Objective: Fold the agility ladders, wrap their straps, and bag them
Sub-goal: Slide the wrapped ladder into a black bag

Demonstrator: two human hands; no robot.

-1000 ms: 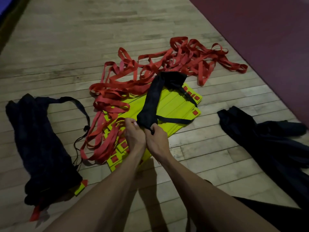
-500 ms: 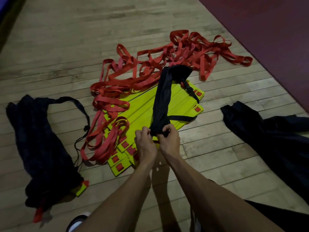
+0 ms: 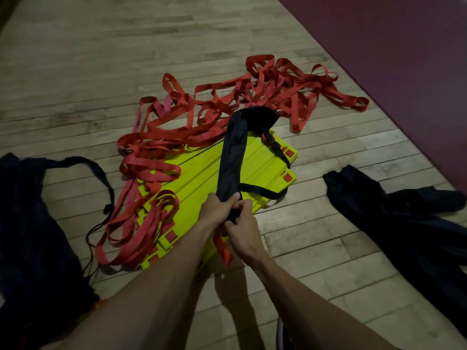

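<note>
Both my hands, left (image 3: 216, 210) and right (image 3: 240, 218), have fingers clamped on the bag (image 3: 233, 157); straps (image 3: 177, 137) beyond them lie loose and could snag the rungs (image 3: 202, 178).

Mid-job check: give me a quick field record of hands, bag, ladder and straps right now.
left hand: grips near end of the black bag
right hand: grips the same end
black bag: empty, draped over the rungs
yellow rungs: stacked flat on the floor
red straps: loose, tangled, unwrapped
filled bag: on floor, left
dark cloth: on floor, right
</note>
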